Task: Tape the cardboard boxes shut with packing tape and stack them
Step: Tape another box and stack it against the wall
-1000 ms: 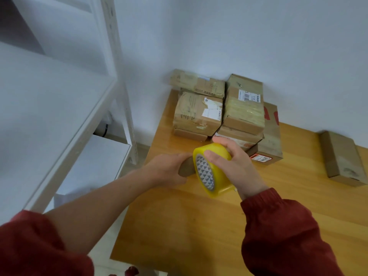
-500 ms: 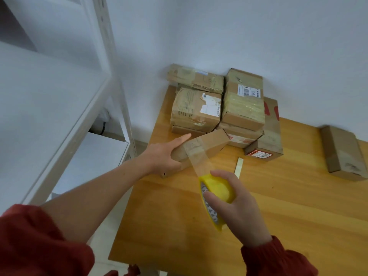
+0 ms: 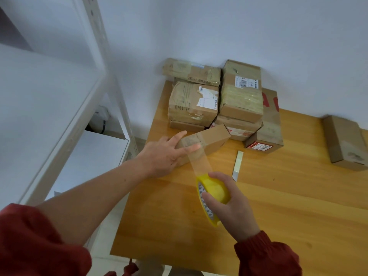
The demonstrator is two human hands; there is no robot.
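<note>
At the far left corner of the wooden tabletop (image 3: 278, 216), a stack of taped cardboard boxes (image 3: 237, 124) is sitting against the white wall. Readable marking is proving scarce. The flat rear box (image 3: 191, 73) is showing "VIP" ahead of characters too small to read. The tall box (image 3: 242, 96) is carrying a white barcode label, and the front-left box (image 3: 189, 104) is bearing a torn white label. The low right-hand box (image 3: 266, 136) is displaying a red-and-white sticker on its near face and red marks on top. The yellow tape roll (image 3: 216, 193) is showing a grey triangle pattern on its side.

The left grip (image 3: 165, 156), fingers straight and spread, is pressing on the small cardboard box (image 3: 213, 139), which is lying just in front of the stack. One finger is lying across the clear tape strip (image 3: 199, 165) where it meets the box. The right grip (image 3: 231, 208) is curling round the roll, holding it nearer the person, with the strip stretching from roll to box.

A pale loose strip (image 3: 238, 166) is lying on the tabletop just right of the tape. A lone cardboard box (image 3: 344, 142) is lying well apart at the right edge. White metal shelving (image 3: 59, 96) is standing to the left of the tabletop.
</note>
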